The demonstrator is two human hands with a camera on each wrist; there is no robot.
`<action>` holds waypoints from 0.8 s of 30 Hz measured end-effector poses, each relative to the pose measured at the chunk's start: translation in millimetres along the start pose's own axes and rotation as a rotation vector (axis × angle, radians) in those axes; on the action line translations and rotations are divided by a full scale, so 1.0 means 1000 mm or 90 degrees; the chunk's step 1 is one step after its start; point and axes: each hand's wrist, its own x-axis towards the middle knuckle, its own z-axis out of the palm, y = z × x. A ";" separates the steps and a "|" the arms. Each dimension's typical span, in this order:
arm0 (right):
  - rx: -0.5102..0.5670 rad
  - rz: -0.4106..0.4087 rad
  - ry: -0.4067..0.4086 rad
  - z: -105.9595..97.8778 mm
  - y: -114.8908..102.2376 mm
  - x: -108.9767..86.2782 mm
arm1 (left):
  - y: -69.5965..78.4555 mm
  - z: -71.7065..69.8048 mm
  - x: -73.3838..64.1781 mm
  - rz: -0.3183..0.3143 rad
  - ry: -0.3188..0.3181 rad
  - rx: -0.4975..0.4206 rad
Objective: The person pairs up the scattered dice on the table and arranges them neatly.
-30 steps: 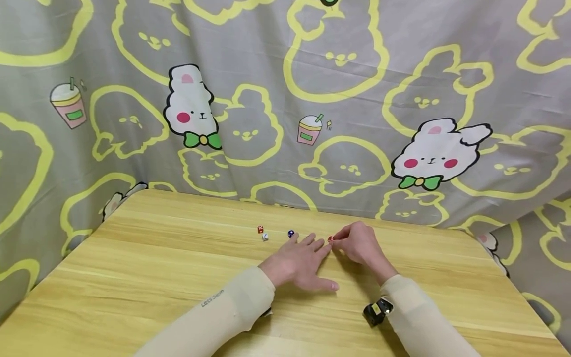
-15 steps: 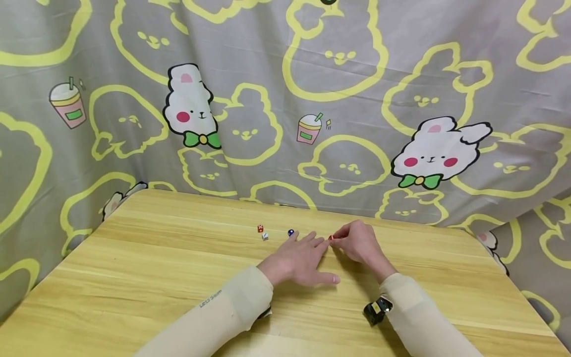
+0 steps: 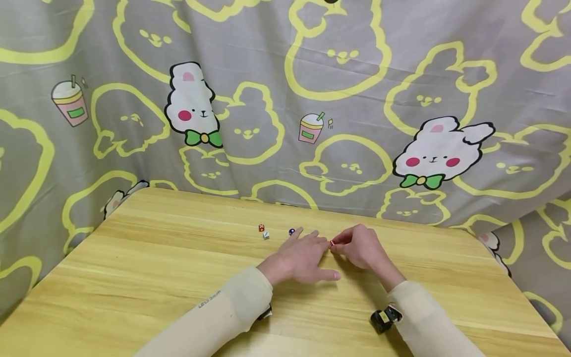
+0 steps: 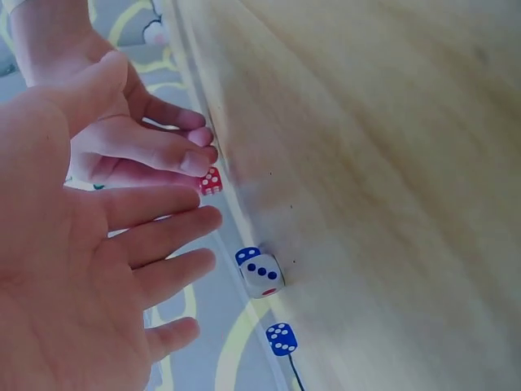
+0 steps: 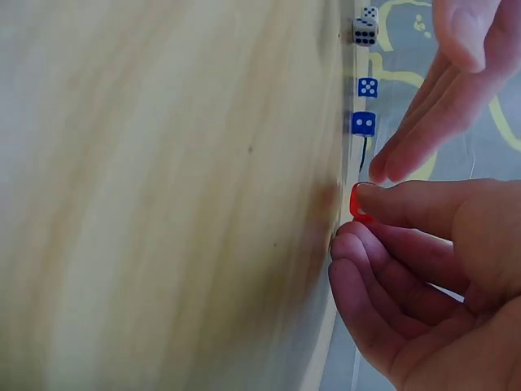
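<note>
My right hand [image 3: 362,248] pinches a red die [image 3: 331,244] between thumb and index finger, near the left hand's fingertips. In the right wrist view the thumb partly covers this red die [image 5: 359,201]. Palm down with fingers extended and thumb spread, my left hand [image 3: 301,258] is just left of the right hand. Beyond its fingers sits a blue die [image 3: 292,231], partly hidden in the head view. The left wrist view has two blue dice, one in front [image 4: 282,339] and one behind a white die [image 4: 261,277].
Farther left on the wooden table [image 3: 178,258] lie another red die [image 3: 261,227] and a white die [image 3: 266,235], close together. A grey patterned curtain [image 3: 263,59] hangs behind the table and along its sides. A black wrist camera [image 3: 381,321] is strapped at the right sleeve.
My right hand, with the red die in its pinch, has come slightly nearer to me. The left hand stays almost where it was, and the dice on the table keep their places.
</note>
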 end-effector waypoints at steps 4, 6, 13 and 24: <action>0.003 -0.006 -0.001 0.000 -0.002 -0.004 | 0.000 -0.001 -0.001 0.007 0.021 -0.023; 0.008 -0.003 -0.001 0.000 -0.003 -0.006 | 0.000 -0.001 -0.002 0.009 0.033 -0.039; 0.038 -0.009 -0.003 0.000 -0.006 -0.014 | 0.001 0.000 -0.005 -0.018 0.084 -0.099; 0.085 -0.027 -0.010 -0.003 -0.010 -0.027 | 0.003 -0.003 -0.004 -0.069 0.127 -0.254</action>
